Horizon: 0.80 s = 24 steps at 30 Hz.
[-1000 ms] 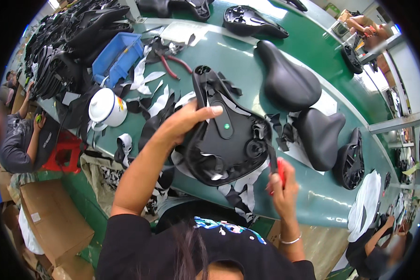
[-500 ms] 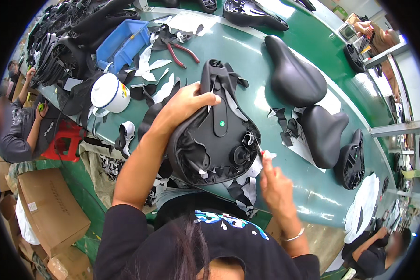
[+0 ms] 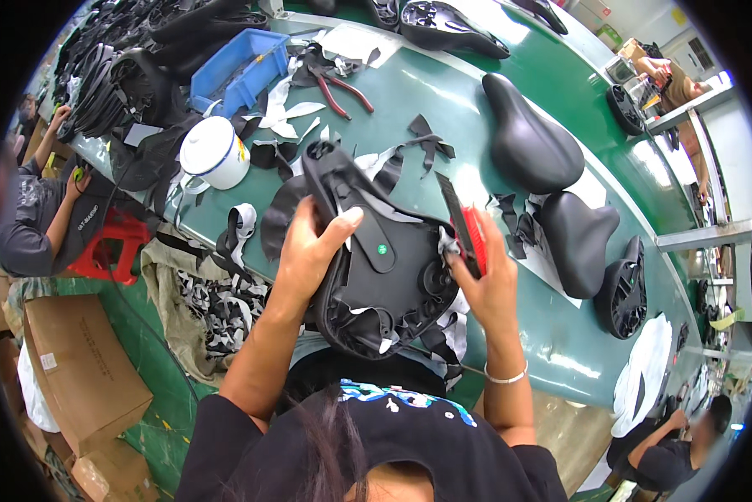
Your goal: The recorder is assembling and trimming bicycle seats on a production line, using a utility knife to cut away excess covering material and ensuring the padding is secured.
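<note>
A: While the saddle [image 3: 368,280] is shown underside up at the near edge of the tabletop [image 3: 560,351], how is it held?

B: Its left rim is gripped by the left hand [image 3: 313,251], half spread, with the thumb laid over the inside. Whether its weight is borne by the tabletop cannot be told.

A: And the right hand [image 3: 491,272]?

B: It is curled around what appears to be a red-handled knife [image 3: 468,230], dark blade pointed away from the body. A flap [image 3: 449,243] at the right rim is met by the thumb; a firm pinch cannot be confirmed.

A: Which step is judged to be in hand?

B: Trimming along the rim, as is suggested by the scraps [image 3: 430,144] strewn beyond the saddle.

A: What is called for next?

B: The flap should be drawn taut, the saddle steadied, and the blade brought to the fold.
</note>
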### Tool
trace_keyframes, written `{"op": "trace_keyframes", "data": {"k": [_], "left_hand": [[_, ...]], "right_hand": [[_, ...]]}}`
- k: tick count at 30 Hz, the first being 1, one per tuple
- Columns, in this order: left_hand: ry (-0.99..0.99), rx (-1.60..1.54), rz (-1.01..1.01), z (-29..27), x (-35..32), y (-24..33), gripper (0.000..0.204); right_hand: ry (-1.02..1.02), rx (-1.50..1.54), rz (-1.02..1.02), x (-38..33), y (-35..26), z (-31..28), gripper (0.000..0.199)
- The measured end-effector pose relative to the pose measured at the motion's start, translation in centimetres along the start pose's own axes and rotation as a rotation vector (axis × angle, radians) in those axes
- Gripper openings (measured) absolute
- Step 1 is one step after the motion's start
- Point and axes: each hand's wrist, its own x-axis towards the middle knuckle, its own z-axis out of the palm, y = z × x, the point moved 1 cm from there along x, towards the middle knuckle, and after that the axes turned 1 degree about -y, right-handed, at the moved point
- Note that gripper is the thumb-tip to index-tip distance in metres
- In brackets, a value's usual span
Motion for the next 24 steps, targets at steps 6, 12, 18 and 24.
{"op": "trace_keyframes", "data": {"k": [6, 12, 18, 24], "left_hand": [[0.28, 1.034, 0.614, -2.5, -1.1, -1.3, 0.063], [-0.412, 0.992, 1.001, 7.0, 2.7, 2.1, 0.026], [-0.45, 0.751, 0.705, 7.6, 4.7, 1.3, 0.019], [-0.367, 0.252, 0.329, 7.4, 5.6, 1.5, 0.048]], "right_hand": [[0.249, 0.283, 0.325, 1.3, 1.8, -3.8, 0.048], [-0.048, 0.132, -0.028, 0.9, -2.7, -0.8, 0.06], [-0.091, -0.195, -0.144, -1.9, 1.8, -5.1, 0.056], [-0.278, -0.632, -0.174, -2.0, -0.4, -2.9, 0.053]]}}
